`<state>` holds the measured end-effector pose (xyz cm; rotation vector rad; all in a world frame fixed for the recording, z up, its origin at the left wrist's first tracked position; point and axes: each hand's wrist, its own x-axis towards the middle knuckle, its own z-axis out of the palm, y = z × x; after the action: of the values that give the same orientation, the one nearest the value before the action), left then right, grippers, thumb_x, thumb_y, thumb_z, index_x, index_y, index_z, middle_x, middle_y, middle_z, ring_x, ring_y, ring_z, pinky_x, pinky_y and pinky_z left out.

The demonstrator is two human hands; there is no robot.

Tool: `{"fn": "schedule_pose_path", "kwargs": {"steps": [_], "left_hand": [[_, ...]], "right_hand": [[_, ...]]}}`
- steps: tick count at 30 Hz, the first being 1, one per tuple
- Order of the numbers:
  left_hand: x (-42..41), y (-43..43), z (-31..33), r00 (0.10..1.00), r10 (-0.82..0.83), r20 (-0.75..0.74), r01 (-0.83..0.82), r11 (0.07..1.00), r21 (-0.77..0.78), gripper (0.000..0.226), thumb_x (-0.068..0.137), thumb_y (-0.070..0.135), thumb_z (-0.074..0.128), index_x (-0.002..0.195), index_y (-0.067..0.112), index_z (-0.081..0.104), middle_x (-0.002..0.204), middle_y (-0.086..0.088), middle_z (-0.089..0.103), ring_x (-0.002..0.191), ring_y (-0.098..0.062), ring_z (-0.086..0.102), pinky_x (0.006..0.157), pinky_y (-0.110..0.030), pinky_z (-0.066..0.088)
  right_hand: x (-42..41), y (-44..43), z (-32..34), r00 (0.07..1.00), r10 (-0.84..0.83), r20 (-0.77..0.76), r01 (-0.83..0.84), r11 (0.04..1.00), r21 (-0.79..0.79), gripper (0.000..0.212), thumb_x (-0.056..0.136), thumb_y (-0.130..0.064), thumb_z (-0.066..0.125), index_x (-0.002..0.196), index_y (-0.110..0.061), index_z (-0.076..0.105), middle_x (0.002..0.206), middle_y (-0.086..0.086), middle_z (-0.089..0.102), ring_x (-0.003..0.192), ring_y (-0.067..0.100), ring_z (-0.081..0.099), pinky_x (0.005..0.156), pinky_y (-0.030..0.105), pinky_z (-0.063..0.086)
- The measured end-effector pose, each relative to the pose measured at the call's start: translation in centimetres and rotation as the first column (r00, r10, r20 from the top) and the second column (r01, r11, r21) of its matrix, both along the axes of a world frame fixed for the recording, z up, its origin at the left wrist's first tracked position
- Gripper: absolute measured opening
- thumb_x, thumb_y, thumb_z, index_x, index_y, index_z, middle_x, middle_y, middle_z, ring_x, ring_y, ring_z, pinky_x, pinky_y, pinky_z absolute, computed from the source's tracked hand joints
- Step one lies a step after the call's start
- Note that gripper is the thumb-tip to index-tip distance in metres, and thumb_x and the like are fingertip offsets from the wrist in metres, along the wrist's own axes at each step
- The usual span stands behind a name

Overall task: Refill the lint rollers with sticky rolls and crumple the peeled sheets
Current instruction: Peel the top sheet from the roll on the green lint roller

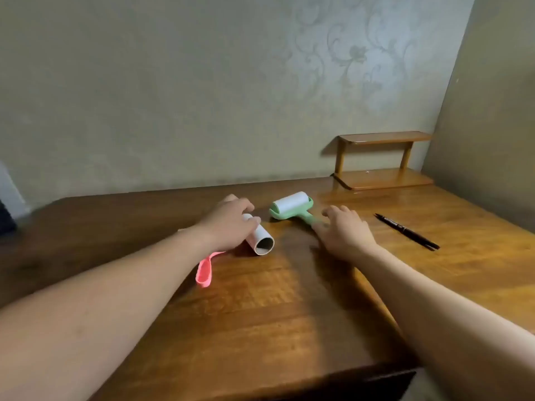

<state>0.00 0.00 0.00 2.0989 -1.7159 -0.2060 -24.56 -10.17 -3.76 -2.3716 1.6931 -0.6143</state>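
A white sticky roll (260,238) with a hollow cardboard core lies on the wooden table (275,314), its open end facing me. My left hand (228,224) rests over its far part, fingers curled on it. A pink lint roller handle (204,272) pokes out from under my left wrist; its head is hidden. A green lint roller (291,209) with a white roll on it lies further back. My right hand (344,231) covers the end of its green handle, fingers spread; whether it grips the handle is unclear.
A black pen (406,231) lies to the right of my right hand. A small two-tier wooden shelf (382,160) stands at the back right against the wall. The table's front edge (289,380) is close to me.
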Motion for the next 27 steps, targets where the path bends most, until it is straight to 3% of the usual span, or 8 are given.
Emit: {"fn": "schedule_pose_path", "kwargs": {"steps": [4,7,8,11,18,22,25,27], "left_hand": [[-0.8,-7.1,0.3,0.999,-0.04,0.021,0.04,0.999,0.006,0.051,0.108,0.05,0.06,0.151,0.023,0.061,0.157,-0.005,0.053,0.134,-0.027,0.059,0.11,-0.04,0.048],[-1.2,-11.7,0.6,0.998,-0.066,0.003,0.065,0.993,0.1,0.06,0.108,0.053,0.06,0.158,0.019,0.054,0.157,-0.005,0.058,0.128,-0.025,0.063,0.094,-0.032,0.043],[-1.2,-12.6,0.5,0.997,-0.077,0.011,0.075,0.986,0.146,0.059,0.107,0.054,0.06,0.155,0.018,0.057,0.151,-0.005,0.062,0.126,-0.025,0.064,0.091,-0.033,0.043],[-0.8,-13.2,0.1,0.996,-0.078,-0.033,0.082,0.988,0.128,0.04,0.103,0.053,0.066,0.122,0.018,0.068,0.111,-0.003,0.071,0.09,-0.021,0.064,0.072,-0.036,0.044],[-1.1,-5.1,2.4,0.834,-0.112,-0.54,-0.01,0.976,-0.217,0.06,0.078,0.044,0.081,0.13,0.027,0.057,0.121,0.002,0.071,0.106,-0.018,0.074,0.091,-0.04,0.063],[-1.2,0.6,1.8,0.721,-0.159,-0.674,-0.062,0.955,-0.291,0.056,0.078,0.043,0.08,0.127,0.039,0.053,0.121,0.005,0.072,0.108,-0.015,0.077,0.096,-0.045,0.066],[-1.3,2.9,0.8,0.655,-0.215,-0.724,-0.089,0.93,-0.357,0.05,0.079,0.053,0.079,0.124,0.046,0.057,0.111,0.017,0.076,0.105,-0.005,0.078,0.09,-0.035,0.066],[-1.4,3.3,0.6,0.578,-0.252,-0.776,-0.12,0.915,-0.386,0.052,0.081,0.055,0.077,0.129,0.042,0.062,0.115,0.011,0.078,0.107,-0.01,0.079,0.089,-0.034,0.067]], "right_hand": [[3.2,-4.1,0.0,0.988,-0.049,-0.148,0.052,0.998,0.019,0.065,0.098,-0.068,0.053,0.138,-0.017,0.064,0.137,0.012,0.062,0.126,0.034,0.058,0.102,0.051,0.049],[5.1,-6.4,-0.1,0.988,0.033,-0.152,-0.028,0.999,0.036,0.043,0.102,-0.053,0.06,0.129,-0.02,0.068,0.13,0.008,0.064,0.117,0.031,0.062,0.099,0.048,0.053],[5.3,-6.8,-0.3,0.989,0.053,-0.138,-0.05,0.998,0.027,0.037,0.103,-0.048,0.062,0.126,-0.021,0.069,0.127,0.007,0.064,0.114,0.03,0.063,0.098,0.047,0.054],[5.0,-7.2,-0.4,0.992,0.12,-0.044,-0.122,0.991,-0.049,0.031,0.102,-0.042,0.067,0.127,-0.025,0.069,0.119,0.002,0.062,0.105,0.028,0.065,0.095,0.049,0.055],[4.8,-3.9,1.9,0.879,0.403,0.253,-0.298,0.88,-0.369,0.032,0.099,-0.027,0.075,0.13,-0.028,0.066,0.114,-0.007,0.064,0.095,0.02,0.061,0.089,0.05,0.054],[5.5,-1.1,2.8,0.782,0.557,0.28,-0.439,0.811,-0.387,0.035,0.101,-0.03,0.07,0.135,-0.032,0.065,0.12,-0.013,0.064,0.105,0.019,0.063,0.095,0.05,0.055],[6.1,0.6,3.1,0.752,0.605,0.26,-0.483,0.775,-0.407,0.037,0.099,-0.04,0.062,0.136,-0.04,0.063,0.119,-0.017,0.063,0.105,0.017,0.061,0.091,0.047,0.055],[6.4,1.1,3.0,0.737,0.614,0.283,-0.487,0.773,-0.407,0.036,0.101,-0.04,0.063,0.137,-0.041,0.064,0.118,-0.018,0.063,0.106,0.019,0.063,0.091,0.048,0.056]]}}
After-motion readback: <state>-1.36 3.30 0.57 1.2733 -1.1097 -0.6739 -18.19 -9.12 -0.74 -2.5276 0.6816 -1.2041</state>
